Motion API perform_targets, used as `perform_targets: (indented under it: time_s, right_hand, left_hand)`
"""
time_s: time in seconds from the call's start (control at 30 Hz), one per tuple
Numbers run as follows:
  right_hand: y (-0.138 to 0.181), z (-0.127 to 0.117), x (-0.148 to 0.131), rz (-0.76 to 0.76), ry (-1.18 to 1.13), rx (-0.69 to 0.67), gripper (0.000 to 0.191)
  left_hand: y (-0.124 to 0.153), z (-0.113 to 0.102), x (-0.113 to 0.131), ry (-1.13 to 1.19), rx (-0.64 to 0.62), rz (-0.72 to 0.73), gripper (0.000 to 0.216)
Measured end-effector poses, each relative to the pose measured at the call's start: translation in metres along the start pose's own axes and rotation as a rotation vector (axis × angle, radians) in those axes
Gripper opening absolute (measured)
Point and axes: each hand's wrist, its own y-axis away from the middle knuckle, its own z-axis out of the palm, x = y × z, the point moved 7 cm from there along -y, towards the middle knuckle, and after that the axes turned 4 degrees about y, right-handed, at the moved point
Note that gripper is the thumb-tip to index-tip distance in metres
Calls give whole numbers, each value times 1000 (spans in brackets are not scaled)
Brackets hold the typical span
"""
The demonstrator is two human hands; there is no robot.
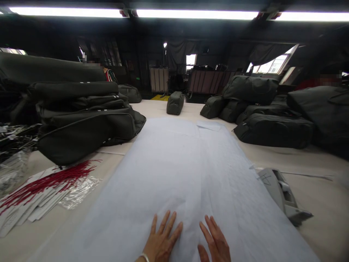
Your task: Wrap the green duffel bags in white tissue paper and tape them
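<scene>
White, thin sheeting (pixel 169 163) laid lengthwise over a cream tabletop (pixel 267 156), from 6 o'clock almost up to 12, faintly creased, with a folded flap near the far end. At 6 o'clock, left hand (pixel 160 240) palm down on it, fingers spread and gripping nothing, pale band (pixel 144 257) at the wrist. Just right of that, right hand (pixel 217 242) over the same sheeting, fingers loosely extended, thumb apart, also holding nothing; cannot tell whether touching or slightly above.

At 8 o'clock on the table, a fan of white tags (pixel 40 209) with red cords (pixel 54 183), beside crinkled clear plastic (pixel 80 191). At 4 o'clock, along the sheeting's edge, a grey plastic device (pixel 272 182) with a handwritten mark. At 9 o'clock, a slumped stack of dark bags (pixel 89 131); at 3 and 2, more, fuller dark duffels (pixel 275 129), some piled; at 12, beyond the sheeting's end, one small dark bag (pixel 175 103) standing alone.

Farther back, a dim room: long strip lights (pixel 196 14) across the top, a bright, partly draped window (pixel 272 65) at 2 o'clock, pale ribbed containers (pixel 205 82) at 1. Towards 10 or 11, behind the stack, another person's striped sleeve (pixel 110 75).
</scene>
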Motion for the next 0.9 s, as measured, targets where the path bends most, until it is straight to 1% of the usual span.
perform_targets:
  time_s: [0.03, 0.1, 0.23, 0.37, 0.43, 0.5, 0.53, 0.6, 0.67, 0.7, 0.8, 0.9]
  right_hand:
    - [-7, 5, -2, -7, 11, -23, 53]
    - [-13, 20, -6, -38, 49, -80, 61]
    - [-3, 43, -7, -93, 144, -129, 63]
    - [7, 51, -3, -105, 172, -129, 64]
    - [6, 51, -5, -152, 202, -119, 65]
    - [3, 51, -10, -257, 248, -109, 66]
    - [2, 51, -12, -303, 268, -104, 65]
    - [0, 52, -12, -333, 290, -93, 61]
    - [1, 54, -8, -304, 288, -71, 56]
    - [3, 55, -8, -305, 279, -49, 53]
    - [10, 58, -7, -281, 257, 9, 45]
    - [8, 60, -4, -134, 167, 8, 36]
  left_hand:
    - [-1, 7, -4, -16, 32, -4, 81]
    - [-2, 18, -11, -35, 80, 7, 81]
    - [-5, 32, -23, -37, 105, 30, 81]
    - [-2, 32, -31, -35, 124, 14, 82]
    - [0, 27, -31, -7, 83, -3, 76]
    - [-1, 16, -26, 41, 34, -9, 67]
    - [-5, 8, -20, 68, 31, 7, 65]
    - [-18, -13, -2, 110, 92, 76, 68]
    - [-39, -33, 20, 138, 181, 151, 70]
    - [-52, -40, 29, 146, 208, 158, 67]
    - [-88, -48, 44, 146, 212, 68, 58]
    - [-108, -52, 47, 116, 218, -31, 49]
